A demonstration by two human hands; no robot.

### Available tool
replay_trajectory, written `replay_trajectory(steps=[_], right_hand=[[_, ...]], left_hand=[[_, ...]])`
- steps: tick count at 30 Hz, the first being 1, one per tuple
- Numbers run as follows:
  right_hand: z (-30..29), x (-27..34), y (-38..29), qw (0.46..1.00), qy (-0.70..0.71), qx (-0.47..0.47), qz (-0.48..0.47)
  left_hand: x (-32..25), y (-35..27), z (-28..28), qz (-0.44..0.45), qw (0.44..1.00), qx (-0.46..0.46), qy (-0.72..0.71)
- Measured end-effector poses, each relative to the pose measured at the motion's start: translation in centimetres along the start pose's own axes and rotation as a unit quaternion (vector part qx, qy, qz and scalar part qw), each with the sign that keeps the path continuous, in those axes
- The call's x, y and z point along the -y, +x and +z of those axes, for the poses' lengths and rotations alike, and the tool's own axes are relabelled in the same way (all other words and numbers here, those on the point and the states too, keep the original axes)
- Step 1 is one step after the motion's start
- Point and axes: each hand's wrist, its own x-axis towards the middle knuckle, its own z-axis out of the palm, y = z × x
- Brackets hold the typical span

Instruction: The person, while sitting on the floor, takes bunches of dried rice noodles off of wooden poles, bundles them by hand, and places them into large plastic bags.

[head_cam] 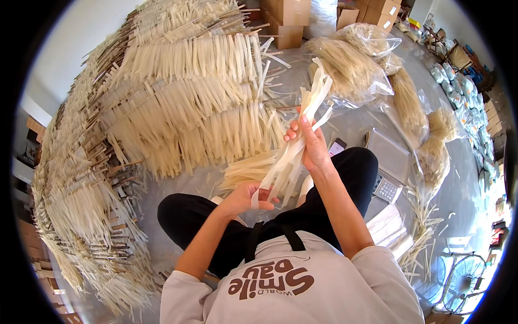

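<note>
My right hand (309,141) grips a bundle of pale, flat, translucent dried strips (293,150) around its upper part, the strip ends fanning out above and below. Lower down, my left hand (253,197) is at the bundle's lower ends, fingers loosely curled and apart; whether it pinches a strip is unclear. Beneath the bundle, a pile of similar strips (251,168) lies on the floor in front of my legs. Ahead and to the left, large stacks of such strips (194,117) hang over thin sticks.
Clear plastic bags of strips (348,69) lie ahead right. Beside my right knee are a phone (337,146), a digital scale with keypad (387,188) and plastic sheets (388,229). Cardboard boxes (289,36) stand at the back; a fan (463,283) stands at lower right.
</note>
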Motion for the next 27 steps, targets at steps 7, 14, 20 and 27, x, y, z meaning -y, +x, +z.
replay_trajectory(steps=[7,14,20,27], right_hand=[[-1.0,-0.6,-0.3,1.000,-0.013,-0.025,0.002],[-0.8,-1.3,-0.6,1.000,-0.014,-0.019,0.004],[-1.0,-1.5,-0.9,1.000,-0.008,-0.014,0.006],[-1.2,-2.0,-0.9,1.000,-0.004,-0.011,0.001]], left_hand=[[2.7,1.4,2.2,0.042,0.988,-0.114,-0.094],[4.3,1.3,1.6,0.019,0.986,-0.111,-0.123],[4.0,1.2,2.0,-0.024,0.976,-0.148,-0.158],[4.0,1.4,2.2,-0.048,0.966,-0.186,-0.173]])
